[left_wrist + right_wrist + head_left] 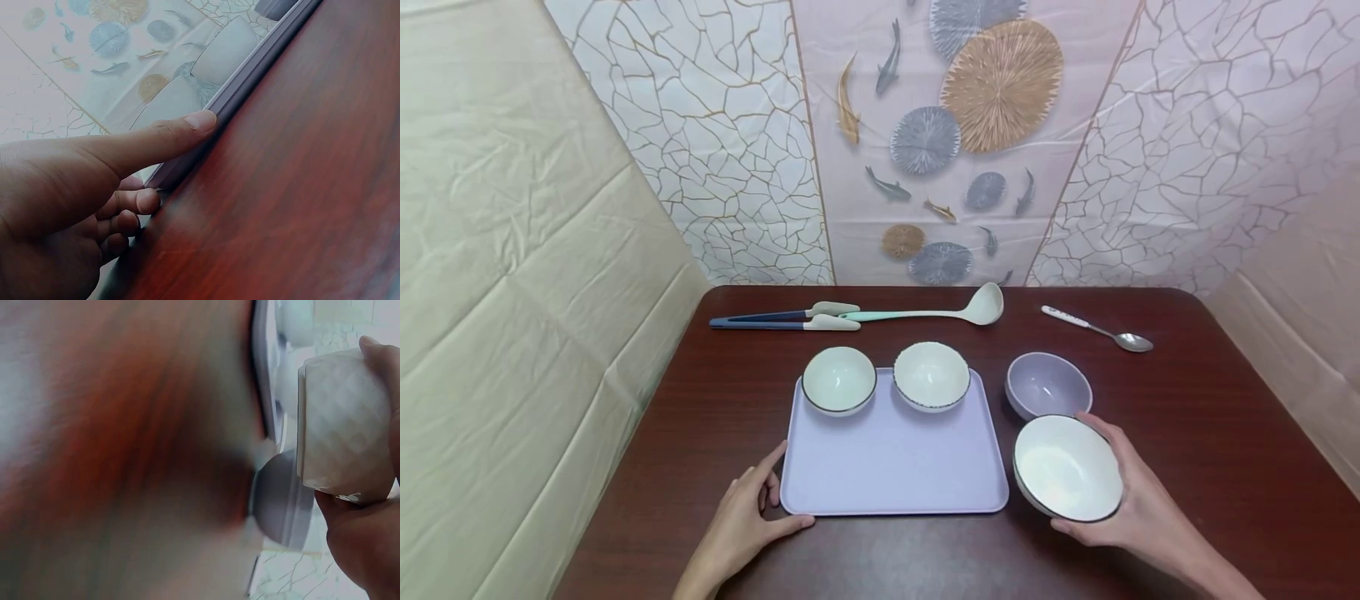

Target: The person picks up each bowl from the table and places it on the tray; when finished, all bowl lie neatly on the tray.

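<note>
My right hand (1123, 492) grips a white bowl (1067, 467) with a dark rim, fingers at its far side and thumb at its near side. The right wrist view shows that bowl's faceted outer wall (347, 425), raised above the table and overlapping a purple bowl (1048, 385). At the near left corner of a lavender tray (895, 467), my left hand (741, 512) rests with the thumb along the front edge and the index finger by the left edge. Two bowls stand at the tray's far side: a pale dark-rimmed bowl (839, 380) and a white scalloped bowl (932, 375).
Along the table's back lie blue-handled tongs (775, 319), a ladle (981, 306) with a mint handle touching the tongs' tips in this view, and a spoon (1131, 342) with a white handle. The brown table (715, 400) meets fabric-covered walls at the back and sides.
</note>
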Demonstrator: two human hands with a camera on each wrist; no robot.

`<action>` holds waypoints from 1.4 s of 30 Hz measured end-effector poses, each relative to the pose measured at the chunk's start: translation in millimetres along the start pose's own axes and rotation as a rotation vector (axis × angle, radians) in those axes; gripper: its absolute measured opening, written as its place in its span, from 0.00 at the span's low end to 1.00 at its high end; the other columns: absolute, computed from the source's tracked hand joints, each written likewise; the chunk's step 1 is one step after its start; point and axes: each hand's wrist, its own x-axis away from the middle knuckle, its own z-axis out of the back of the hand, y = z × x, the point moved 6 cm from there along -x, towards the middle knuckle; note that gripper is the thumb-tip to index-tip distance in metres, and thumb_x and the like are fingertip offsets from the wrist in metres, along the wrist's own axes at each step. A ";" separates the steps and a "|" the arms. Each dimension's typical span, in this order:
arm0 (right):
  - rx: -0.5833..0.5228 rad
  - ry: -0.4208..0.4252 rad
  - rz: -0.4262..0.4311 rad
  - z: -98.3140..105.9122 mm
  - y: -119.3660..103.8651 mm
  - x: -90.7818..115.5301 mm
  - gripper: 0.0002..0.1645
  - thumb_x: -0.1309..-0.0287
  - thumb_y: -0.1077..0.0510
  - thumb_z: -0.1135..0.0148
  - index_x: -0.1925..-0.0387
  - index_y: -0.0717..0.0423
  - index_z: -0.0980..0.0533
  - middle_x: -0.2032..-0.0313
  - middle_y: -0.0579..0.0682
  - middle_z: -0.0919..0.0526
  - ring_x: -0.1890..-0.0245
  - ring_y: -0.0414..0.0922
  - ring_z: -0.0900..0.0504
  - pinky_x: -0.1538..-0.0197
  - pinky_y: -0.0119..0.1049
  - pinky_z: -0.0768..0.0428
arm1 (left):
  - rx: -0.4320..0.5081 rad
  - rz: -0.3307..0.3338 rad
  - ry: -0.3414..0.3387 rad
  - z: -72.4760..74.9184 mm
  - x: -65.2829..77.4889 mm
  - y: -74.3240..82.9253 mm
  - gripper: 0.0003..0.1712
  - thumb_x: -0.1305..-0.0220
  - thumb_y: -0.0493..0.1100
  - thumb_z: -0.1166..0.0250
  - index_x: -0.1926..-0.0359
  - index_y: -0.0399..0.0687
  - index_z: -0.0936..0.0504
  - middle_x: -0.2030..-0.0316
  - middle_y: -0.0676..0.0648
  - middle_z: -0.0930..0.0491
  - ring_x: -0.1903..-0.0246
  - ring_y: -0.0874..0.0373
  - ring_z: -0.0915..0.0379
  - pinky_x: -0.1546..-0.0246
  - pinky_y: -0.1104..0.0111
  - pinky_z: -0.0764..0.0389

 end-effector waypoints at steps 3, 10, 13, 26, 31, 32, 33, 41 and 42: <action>-0.016 -0.010 0.028 -5.1 -9.1 -9.9 0.79 0.84 0.53 0.10 0.26 0.46 0.46 0.39 0.47 0.31 0.46 0.40 0.29 0.49 0.20 0.34 | 0.002 0.000 -0.002 0.1 -0.4 0.3 0.59 0.65 0.58 0.17 0.30 0.48 0.32 0.73 0.59 0.32 0.74 0.68 0.38 0.57 0.60 0.40; -0.076 -0.060 0.134 -26.9 -36.6 -36.7 0.77 0.83 0.49 0.10 0.27 0.49 0.44 0.36 0.48 0.33 0.43 0.43 0.31 0.45 0.23 0.34 | 0.013 0.003 -0.005 -0.8 -1.0 -0.3 0.60 0.65 0.59 0.17 0.30 0.48 0.32 0.73 0.58 0.31 0.74 0.67 0.38 0.57 0.59 0.40; -0.086 -0.094 0.146 -39.3 -44.5 -46.6 0.77 0.83 0.46 0.10 0.27 0.46 0.44 0.36 0.45 0.33 0.42 0.42 0.31 0.45 0.25 0.33 | 0.008 0.004 -0.008 -1.3 -1.2 0.0 0.60 0.65 0.60 0.18 0.30 0.47 0.32 0.73 0.59 0.31 0.74 0.68 0.38 0.58 0.61 0.40; -0.153 -0.219 0.216 -103.4 -74.7 -77.1 0.74 0.78 0.39 0.13 0.27 0.44 0.45 0.38 0.47 0.31 0.43 0.47 0.28 0.44 0.48 0.27 | -0.012 -0.028 0.023 0.5 -1.4 2.2 0.59 0.66 0.58 0.17 0.32 0.44 0.31 0.74 0.59 0.32 0.74 0.69 0.39 0.60 0.64 0.40; -0.232 -0.251 0.235 -132.5 -84.4 -85.4 0.73 0.77 0.42 0.13 0.28 0.44 0.45 0.37 0.48 0.32 0.41 0.49 0.28 0.44 0.52 0.28 | -0.007 -0.038 0.035 1.7 -1.7 1.9 0.59 0.67 0.57 0.16 0.31 0.45 0.31 0.74 0.59 0.31 0.74 0.68 0.38 0.60 0.63 0.40; -0.246 -0.261 0.237 -138.2 -86.1 -86.6 0.73 0.77 0.42 0.13 0.28 0.45 0.45 0.37 0.48 0.32 0.41 0.49 0.29 0.43 0.52 0.28 | -0.007 -0.038 0.034 1.6 -1.8 1.7 0.60 0.67 0.57 0.16 0.31 0.45 0.31 0.74 0.59 0.31 0.74 0.68 0.38 0.60 0.63 0.40; -0.251 -0.267 0.241 -143.8 -87.2 -87.7 0.73 0.77 0.42 0.13 0.28 0.46 0.45 0.37 0.49 0.33 0.41 0.49 0.29 0.43 0.51 0.28 | -0.005 -0.038 0.033 1.5 -1.8 1.5 0.60 0.67 0.57 0.16 0.31 0.45 0.31 0.74 0.59 0.31 0.74 0.68 0.38 0.60 0.62 0.40; -0.241 -0.317 0.201 -177.6 -89.0 -91.3 0.75 0.77 0.38 0.14 0.28 0.50 0.45 0.36 0.47 0.34 0.39 0.45 0.31 0.40 0.48 0.31 | -0.006 -0.039 0.031 1.2 -0.9 1.5 0.59 0.66 0.58 0.17 0.31 0.45 0.32 0.74 0.59 0.31 0.75 0.68 0.38 0.60 0.63 0.39; -0.248 -0.322 0.192 -180.7 -88.7 -91.5 0.75 0.78 0.38 0.14 0.28 0.50 0.45 0.36 0.47 0.35 0.39 0.45 0.31 0.40 0.48 0.31 | -0.006 -0.037 0.029 1.2 -0.7 1.5 0.59 0.66 0.58 0.17 0.31 0.46 0.32 0.74 0.59 0.31 0.75 0.68 0.38 0.60 0.64 0.39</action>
